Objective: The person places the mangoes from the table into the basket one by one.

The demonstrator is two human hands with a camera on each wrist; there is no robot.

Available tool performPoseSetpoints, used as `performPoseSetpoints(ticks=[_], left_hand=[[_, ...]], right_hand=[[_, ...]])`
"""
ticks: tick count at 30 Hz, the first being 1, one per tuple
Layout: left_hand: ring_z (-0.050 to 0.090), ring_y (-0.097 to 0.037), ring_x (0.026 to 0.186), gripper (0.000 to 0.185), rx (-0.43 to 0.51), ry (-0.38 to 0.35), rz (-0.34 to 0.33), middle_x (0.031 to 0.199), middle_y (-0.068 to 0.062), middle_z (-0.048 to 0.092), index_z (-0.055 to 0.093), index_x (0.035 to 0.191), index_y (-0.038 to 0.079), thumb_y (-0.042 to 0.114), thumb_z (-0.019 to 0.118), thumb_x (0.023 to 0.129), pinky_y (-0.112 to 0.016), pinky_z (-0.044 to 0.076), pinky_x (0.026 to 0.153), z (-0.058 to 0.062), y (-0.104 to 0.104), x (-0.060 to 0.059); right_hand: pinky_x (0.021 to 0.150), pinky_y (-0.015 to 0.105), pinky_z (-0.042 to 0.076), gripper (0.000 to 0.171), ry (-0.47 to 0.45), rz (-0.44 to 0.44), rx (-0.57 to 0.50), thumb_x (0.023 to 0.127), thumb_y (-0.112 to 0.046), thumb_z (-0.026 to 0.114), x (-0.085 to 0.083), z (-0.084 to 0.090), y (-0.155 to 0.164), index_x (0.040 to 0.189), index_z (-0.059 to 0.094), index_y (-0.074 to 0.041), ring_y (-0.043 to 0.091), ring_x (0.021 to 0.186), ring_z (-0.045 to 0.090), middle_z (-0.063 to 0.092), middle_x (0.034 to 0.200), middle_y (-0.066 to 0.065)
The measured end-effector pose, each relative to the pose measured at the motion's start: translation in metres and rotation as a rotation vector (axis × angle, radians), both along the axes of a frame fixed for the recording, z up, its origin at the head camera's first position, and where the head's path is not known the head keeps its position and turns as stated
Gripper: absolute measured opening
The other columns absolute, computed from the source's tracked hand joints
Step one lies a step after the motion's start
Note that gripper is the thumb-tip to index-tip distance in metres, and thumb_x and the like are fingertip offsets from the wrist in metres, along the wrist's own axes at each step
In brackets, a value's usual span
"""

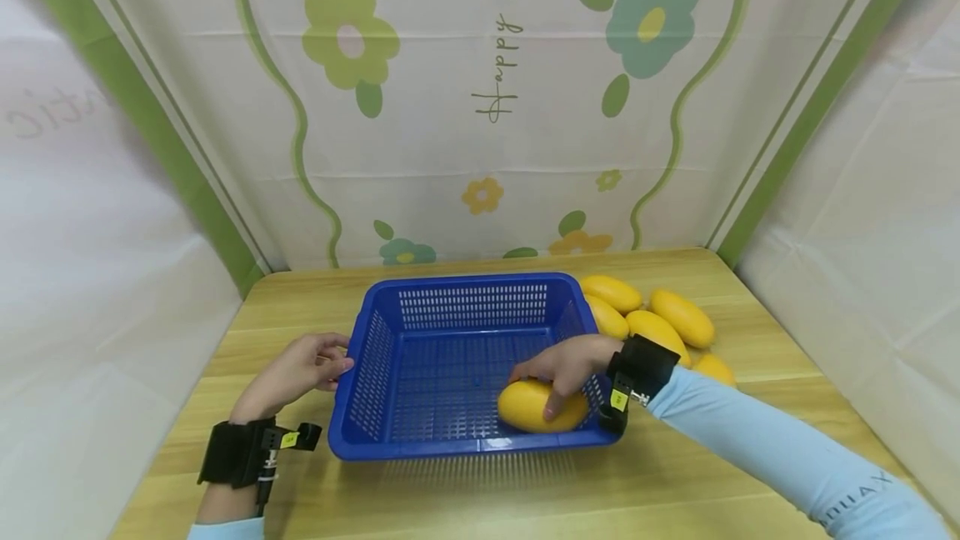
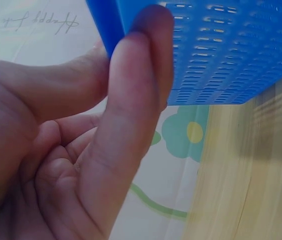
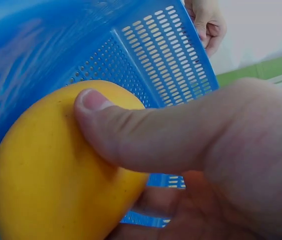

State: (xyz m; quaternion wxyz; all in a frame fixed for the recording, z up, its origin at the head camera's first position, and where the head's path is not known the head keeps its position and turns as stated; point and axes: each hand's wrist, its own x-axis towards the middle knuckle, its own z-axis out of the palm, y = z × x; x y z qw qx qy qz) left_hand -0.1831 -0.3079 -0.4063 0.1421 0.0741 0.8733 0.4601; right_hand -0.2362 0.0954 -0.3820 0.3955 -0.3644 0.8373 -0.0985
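Note:
A blue plastic basket [image 1: 480,445] with slotted walls stands on the wooden table. My left hand [image 1: 300,369] pinches its left rim between thumb and fingers; in the left wrist view the thumb lies on one side of the rim and the fingers [image 2: 126,100] on the other. Inside the basket, at the near right corner, my right hand [image 1: 566,365] grips a yellow mango [image 1: 528,408]. In the right wrist view the thumb [image 3: 131,130] presses across the top of the mango [image 3: 56,175], and the other fingers curl under its far side.
Several more mangoes [image 1: 678,317] lie on the wooden table [image 1: 757,307] just right of the basket, some close against its wall and partly hidden by the right wrist. A white cloth with printed flowers [image 1: 480,148] hangs behind the table, with white side walls left and right.

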Motion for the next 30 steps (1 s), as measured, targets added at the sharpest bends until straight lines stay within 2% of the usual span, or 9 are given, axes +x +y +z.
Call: performPoseSetpoints(ticks=[6, 17, 25, 30], left_hand=[[0.070, -0.020, 0.086, 0.043, -0.005, -0.014, 0.018, 0.101, -0.016, 0.066, 0.047, 0.136, -0.012, 0.008, 0.058, 0.100, -0.039, 0.062, 0.077, -0.0011, 0.0019, -0.0011], [0.070, -0.019, 0.086, 0.042, -0.004, -0.012, 0.012, 0.101, -0.016, 0.066, 0.047, 0.136, -0.012, 0.008, 0.057, 0.101, -0.039, 0.062, 0.077, -0.0018, 0.0033, -0.0008], [0.070, -0.020, 0.086, 0.043, 0.006, -0.009, -0.007, 0.101, -0.016, 0.066, 0.046, 0.137, -0.014, 0.007, 0.057, 0.101, -0.037, 0.062, 0.076, -0.0013, 0.0020, -0.0008], [0.070, -0.021, 0.087, 0.043, 0.012, -0.002, -0.013, 0.102, -0.016, 0.066, 0.046, 0.137, -0.013, 0.008, 0.057, 0.101, -0.037, 0.062, 0.076, -0.0009, 0.0016, -0.0003]], right_hand=[[0.105, 0.035, 0.044, 0.056, 0.012, 0.012, 0.040, 0.087, -0.028, 0.077, 0.0020, -0.0023, -0.0014, 0.137, 0.052, -0.030, 0.007, 0.109, 0.053, 0.059, 0.128, -0.012], [0.102, 0.033, 0.045, 0.054, 0.005, 0.003, 0.046, 0.087, -0.028, 0.077, 0.0024, -0.0074, -0.0015, 0.135, 0.052, -0.029, 0.007, 0.104, 0.054, 0.060, 0.121, -0.012], [0.108, 0.039, 0.043, 0.051, 0.019, -0.009, 0.062, 0.088, -0.031, 0.076, 0.0026, -0.0079, -0.0025, 0.133, 0.053, -0.031, 0.009, 0.112, 0.054, 0.060, 0.129, -0.009], [0.107, 0.036, 0.044, 0.050, 0.012, 0.011, 0.050, 0.087, -0.030, 0.077, 0.0030, -0.0101, -0.0032, 0.131, 0.054, -0.031, 0.009, 0.114, 0.055, 0.060, 0.129, -0.008]])
